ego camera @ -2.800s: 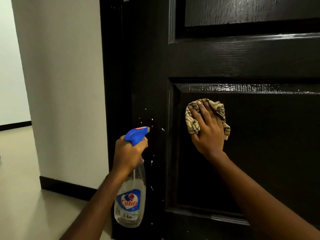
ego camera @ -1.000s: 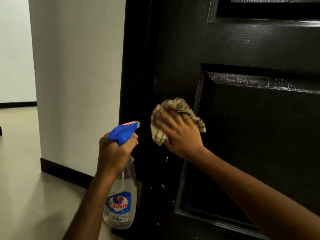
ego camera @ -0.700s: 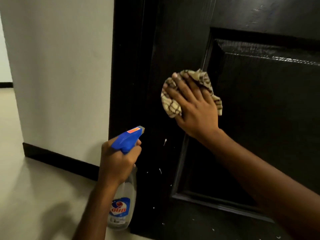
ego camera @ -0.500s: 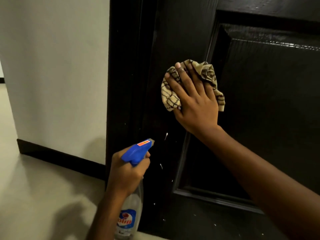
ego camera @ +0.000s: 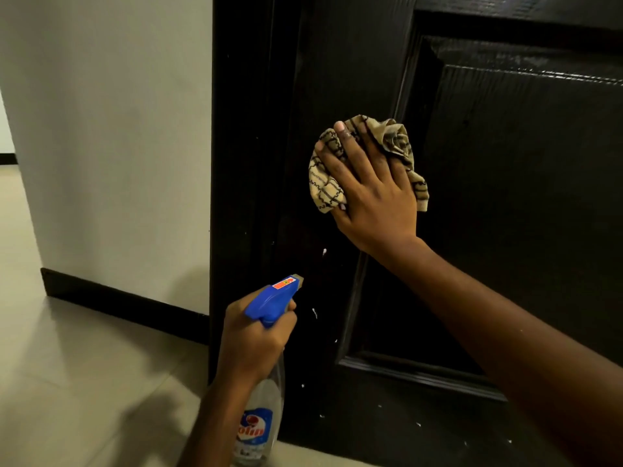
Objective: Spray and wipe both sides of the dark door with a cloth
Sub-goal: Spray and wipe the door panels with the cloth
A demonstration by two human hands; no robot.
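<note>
The cloth point(ego camera: 394, 140) has slid left off the panel point(ego camera: 526, 214) onto the dark door point(ego camera: 350, 62) stile, pressed under the straight fingers of the right hand point(ego camera: 372, 193); the left hand point(ego camera: 251, 345) grips the spray bottle point(ego camera: 271, 296) below. Mid-wipe on this face: next, probably, down over the white specks point(ego camera: 324, 252).

Cannot see trigger of spray bottle point(ego camera: 266, 399) inside grip of left hand point(ego camera: 253, 342); cannot read small print on label point(ego camera: 254, 431). Cannot see middle of cloth point(ego camera: 323, 187) under right hand point(ego camera: 374, 197). Cannot trace door point(ego camera: 505, 230) past top, right edges.

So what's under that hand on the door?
A crumpled checked cloth, pressed against the dark door by the right hand. The door behind it is hidden.
</note>
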